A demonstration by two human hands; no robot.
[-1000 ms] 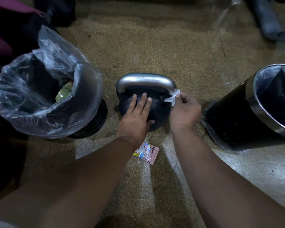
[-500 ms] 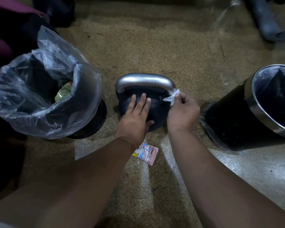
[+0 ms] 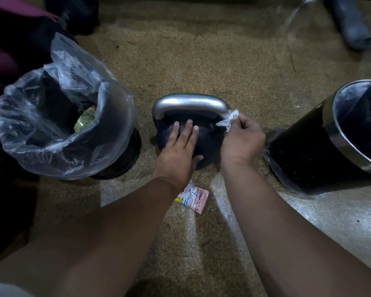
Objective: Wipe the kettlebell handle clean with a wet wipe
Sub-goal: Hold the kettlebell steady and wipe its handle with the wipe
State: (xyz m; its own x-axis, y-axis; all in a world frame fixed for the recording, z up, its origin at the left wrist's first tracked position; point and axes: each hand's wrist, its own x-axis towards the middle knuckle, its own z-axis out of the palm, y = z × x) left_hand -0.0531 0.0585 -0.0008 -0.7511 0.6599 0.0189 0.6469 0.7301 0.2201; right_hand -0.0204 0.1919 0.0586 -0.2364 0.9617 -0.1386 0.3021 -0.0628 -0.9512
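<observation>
On the speckled floor [image 3: 201,61], right in the middle, sits a dark kettlebell [image 3: 208,144] with a shiny silver handle [image 3: 189,102] on top. The left hand [image 3: 180,151] lies flat on the round body, fingers straight, pressing on it. The right hand [image 3: 242,138] is at the right end of the handle — its fingers pinch a small crumpled white wet wipe [image 3: 228,121] that touches the metal there. The two hands are near each other but do not touch. A little pink packet [image 3: 194,199] lies on the floor just below the left wrist. On the left stands a bin [image 3: 124,116] with a clear plastic bag in it and something green inside — on the right stands a black bin with a silver rim [image 3: 330,133].
</observation>
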